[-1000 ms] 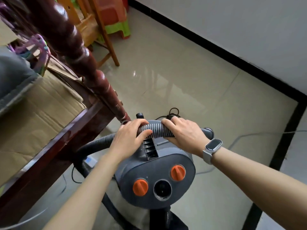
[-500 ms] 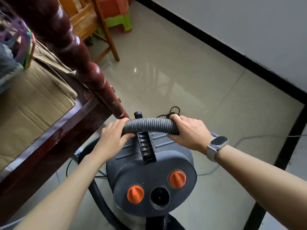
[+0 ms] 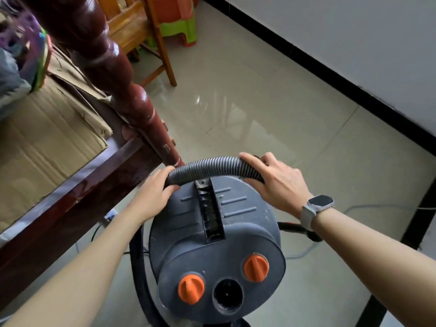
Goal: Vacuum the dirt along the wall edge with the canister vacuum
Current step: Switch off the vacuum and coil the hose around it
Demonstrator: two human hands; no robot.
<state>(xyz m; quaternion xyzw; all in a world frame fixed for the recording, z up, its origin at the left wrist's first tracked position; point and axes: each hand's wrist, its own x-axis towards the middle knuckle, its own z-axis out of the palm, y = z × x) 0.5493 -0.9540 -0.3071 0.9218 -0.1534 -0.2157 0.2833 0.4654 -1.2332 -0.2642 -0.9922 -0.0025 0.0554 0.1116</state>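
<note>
At frame centre, left hand (image 3: 153, 197) and right hand (image 3: 276, 182) each clamp one end of the ribbed hose (image 3: 212, 167) draped over the canister vacuum (image 3: 217, 244), probably to free it; black wall edge (image 3: 330, 74) runs upper right.

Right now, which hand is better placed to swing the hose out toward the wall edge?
Right. The right hand grips the hose on the side facing the black baseboard, with open floor beyond; the left hand sits beside the bed frame.
</note>
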